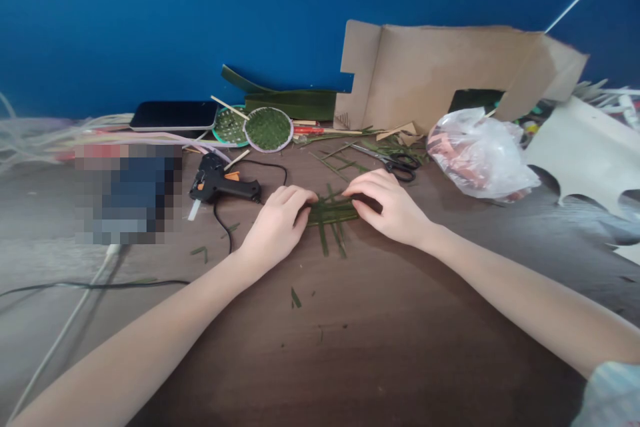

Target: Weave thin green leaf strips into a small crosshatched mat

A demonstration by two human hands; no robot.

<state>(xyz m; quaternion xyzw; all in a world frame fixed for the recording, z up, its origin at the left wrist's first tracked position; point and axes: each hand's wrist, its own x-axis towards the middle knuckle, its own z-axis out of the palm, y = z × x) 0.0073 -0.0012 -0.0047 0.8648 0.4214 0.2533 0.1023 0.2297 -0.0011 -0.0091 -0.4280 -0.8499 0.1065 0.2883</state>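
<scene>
Several green leaf strips (333,215) lie crossed over and under one another on the brown table, forming a small loose weave. My left hand (280,220) rests at the weave's left end, its thumb and fingers closed on the strips. At the right end, my right hand (387,207) pinches the strips between thumb and fingertips. Two strip ends hang out toward me below the weave. Just behind my right hand lie scissors (400,163) with black handles. Left of my left hand is a black glue gun (223,183) on its side.
Two round woven leaf fans (270,129) lean at the back beside a dark phone (173,115). A cardboard box (425,73) stands against the blue wall, with a plastic bag (483,153) before it. Cables cross the left side; leaf scraps (296,297) lie in front.
</scene>
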